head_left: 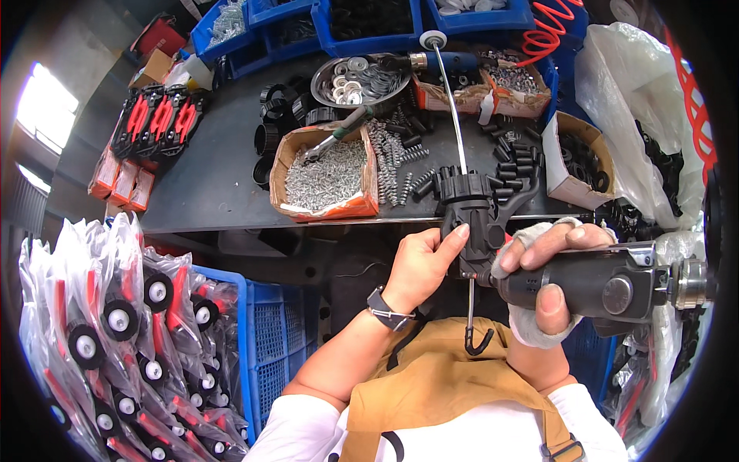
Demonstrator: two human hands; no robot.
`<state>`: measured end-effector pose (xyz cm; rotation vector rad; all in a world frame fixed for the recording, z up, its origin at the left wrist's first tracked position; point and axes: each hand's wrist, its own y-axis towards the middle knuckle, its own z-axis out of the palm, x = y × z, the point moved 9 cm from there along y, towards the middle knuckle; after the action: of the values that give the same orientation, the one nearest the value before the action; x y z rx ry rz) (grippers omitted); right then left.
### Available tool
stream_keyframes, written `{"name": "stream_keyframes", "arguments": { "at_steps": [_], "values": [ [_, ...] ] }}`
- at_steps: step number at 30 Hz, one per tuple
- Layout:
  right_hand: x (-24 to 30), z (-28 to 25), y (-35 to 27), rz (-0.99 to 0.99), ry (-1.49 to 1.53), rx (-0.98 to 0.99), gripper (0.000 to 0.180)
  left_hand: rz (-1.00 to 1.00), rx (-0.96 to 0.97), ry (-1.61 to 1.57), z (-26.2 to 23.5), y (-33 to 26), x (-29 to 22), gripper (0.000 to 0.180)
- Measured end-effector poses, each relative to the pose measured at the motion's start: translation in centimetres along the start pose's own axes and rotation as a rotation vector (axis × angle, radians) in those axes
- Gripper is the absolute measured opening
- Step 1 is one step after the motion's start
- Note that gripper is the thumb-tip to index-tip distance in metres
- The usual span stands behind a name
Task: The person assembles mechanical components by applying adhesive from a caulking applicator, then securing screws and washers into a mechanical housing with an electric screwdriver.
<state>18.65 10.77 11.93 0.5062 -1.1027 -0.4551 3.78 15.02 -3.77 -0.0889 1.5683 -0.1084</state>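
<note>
My left hand [417, 268] is closed around the black plastic body of a caulking gun [465, 212], thumb lying along its side. A long metal rod [454, 108] runs through the gun, with a round plunger disc [433, 40] at the far end and a hook [479, 343] at the near end over my apron. In a fingerless glove, my right hand [550, 246] grips a black power screwdriver [593, 283] held sideways. The driver's front end meets the gun's right side, just below the body; its tip and any screw are hidden.
On the bench are a cardboard box of screws [339, 209] with a green-handled tool [350, 127], springs [394, 158], a metal bowl [317, 81] of discs, and a white box [566, 173]. A red coiled hose [543, 35] hangs behind. Bagged guns [115, 339] fill a blue crate [269, 339] at left.
</note>
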Motion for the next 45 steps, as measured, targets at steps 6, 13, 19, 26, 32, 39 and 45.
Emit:
{"name": "stream_keyframes", "arguments": {
  "at_steps": [6, 13, 19, 26, 32, 39, 45],
  "values": [
    [2.3, -1.6, -0.2, 0.006, -0.038, -0.071, 0.075, 0.030, 0.068, -0.009, 0.9, 0.4, 0.8, 0.045],
    [-0.5, -21.9, -6.5, 0.143, -0.643, -0.532, 0.055, 0.108, 0.120, -0.338, 0.2, 1.4, -2.4, 0.095],
    [-1.6, -42.0, -10.7, 0.375, -1.287, -0.889, 0.065, 0.063, 0.112, -0.554, 3.9, -0.8, -4.3, 0.077],
    [-2.8, -40.9, -11.0, 0.617, -1.424, -0.694, 0.084, 0.272, 0.310, -0.553, 10.0, -7.8, -8.8, 0.068],
    [23.3, -26.4, -31.1, -0.098, -2.002, -0.624, 0.035, 0.569, 0.356, -0.267, 16.0, -9.9, -9.6, 0.075],
    [39.4, -17.8, -76.4, 0.625, -2.107, -2.168, 0.013, 0.726, 0.498, 0.033, 22.5, -13.4, -7.3, 0.085],
    [22.1, -26.9, -83.9, 1.822, -1.470, -1.441, 0.064, 0.871, 0.554, 0.153, 25.2, -16.0, -5.8, 0.092]
  ]
}}
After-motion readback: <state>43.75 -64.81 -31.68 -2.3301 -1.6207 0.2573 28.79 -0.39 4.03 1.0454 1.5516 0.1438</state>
